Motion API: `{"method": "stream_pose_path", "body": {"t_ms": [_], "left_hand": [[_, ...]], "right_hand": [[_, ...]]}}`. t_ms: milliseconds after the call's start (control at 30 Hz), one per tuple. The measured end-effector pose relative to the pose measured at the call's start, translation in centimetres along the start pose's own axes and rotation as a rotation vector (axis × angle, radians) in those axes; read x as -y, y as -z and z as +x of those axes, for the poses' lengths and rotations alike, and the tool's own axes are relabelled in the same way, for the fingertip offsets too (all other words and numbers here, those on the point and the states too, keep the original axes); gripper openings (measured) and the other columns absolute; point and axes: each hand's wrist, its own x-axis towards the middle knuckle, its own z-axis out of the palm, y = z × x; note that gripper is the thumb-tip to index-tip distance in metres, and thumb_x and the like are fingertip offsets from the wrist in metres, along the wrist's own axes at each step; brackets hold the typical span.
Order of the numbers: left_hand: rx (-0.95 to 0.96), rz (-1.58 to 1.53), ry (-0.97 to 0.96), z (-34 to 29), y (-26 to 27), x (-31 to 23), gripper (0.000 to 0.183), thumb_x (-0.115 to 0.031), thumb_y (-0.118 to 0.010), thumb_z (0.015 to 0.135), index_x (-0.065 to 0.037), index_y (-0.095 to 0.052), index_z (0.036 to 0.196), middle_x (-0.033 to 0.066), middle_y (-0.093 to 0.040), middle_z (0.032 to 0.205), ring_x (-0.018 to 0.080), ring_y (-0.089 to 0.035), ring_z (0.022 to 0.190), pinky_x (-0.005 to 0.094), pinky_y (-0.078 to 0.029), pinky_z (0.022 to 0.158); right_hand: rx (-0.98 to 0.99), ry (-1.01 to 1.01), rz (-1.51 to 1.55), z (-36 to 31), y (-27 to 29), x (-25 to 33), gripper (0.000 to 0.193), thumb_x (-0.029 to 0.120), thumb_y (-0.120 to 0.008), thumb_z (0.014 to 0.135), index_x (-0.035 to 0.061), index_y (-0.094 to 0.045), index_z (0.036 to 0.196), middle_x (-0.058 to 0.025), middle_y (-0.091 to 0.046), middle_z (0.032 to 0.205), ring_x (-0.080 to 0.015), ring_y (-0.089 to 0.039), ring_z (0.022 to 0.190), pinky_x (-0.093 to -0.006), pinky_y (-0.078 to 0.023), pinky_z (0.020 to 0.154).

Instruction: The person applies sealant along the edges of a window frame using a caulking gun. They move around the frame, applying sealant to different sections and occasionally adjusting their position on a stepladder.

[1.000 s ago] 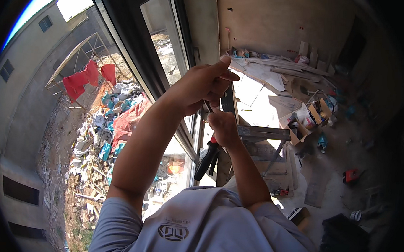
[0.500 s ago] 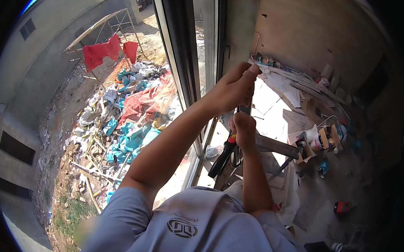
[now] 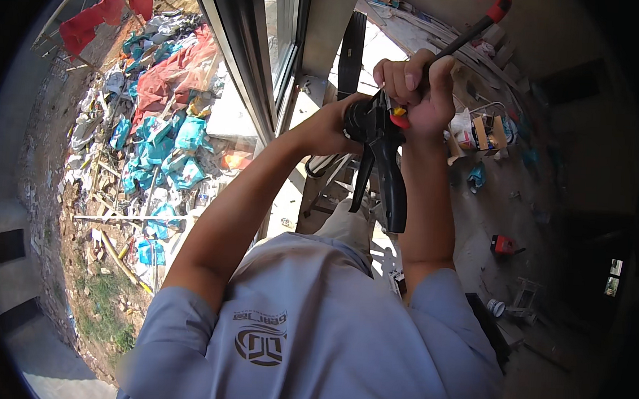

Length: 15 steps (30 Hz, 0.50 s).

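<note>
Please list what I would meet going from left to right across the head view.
Hanging red cloths, dark window post, left hand, right hand, red-and-black object on the floor.

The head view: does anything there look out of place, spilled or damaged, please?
Yes: outside the window frame, teal bags and a red sheet lie strewn in a messy heap. Indoors, a red-and-black item lies loose on the floor, perhaps easy to trip over. The black caulking gun in the left hand and right hand shows no clear damage.

Black tool (image 3: 390,181) now more exposed, red hook (image 3: 498,11) showing.
</note>
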Motion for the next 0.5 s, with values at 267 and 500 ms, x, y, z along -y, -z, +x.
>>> {"method": "stream_pose_path", "body": {"t_ms": [267,500], "left_hand": [[-0.310,-0.145,0.077,-1.2,-1.1,7.4,0.055,-0.003,-0.087,0.075,-0.003,-0.058,0.122,0.0010,-0.069,0.105,0.0104,-0.066,0.095,0.0301,-0.053,0.090],[-0.362,-0.104,0.022,-3.4,-2.1,13.2,0.037,-0.004,-0.084,0.080,-0.003,-0.062,0.110,0.0046,-0.069,0.101,0.0141,-0.066,0.092,0.0317,-0.055,0.085]], "right_hand": [[-0.156,-0.185,-0.870,-2.2,12.6,-6.5,0.064,0.057,-0.035,0.107,0.0043,-0.071,0.115,-0.0109,-0.070,0.120,-0.0245,-0.061,0.121,-0.0378,-0.040,0.110],[-0.074,-1.017,-1.737,-21.6,31.5,-18.7,0.076,0.071,-0.034,0.099,0.0177,-0.048,0.151,-0.0189,-0.047,0.153,-0.0355,-0.038,0.145,-0.0479,-0.021,0.123]]}}
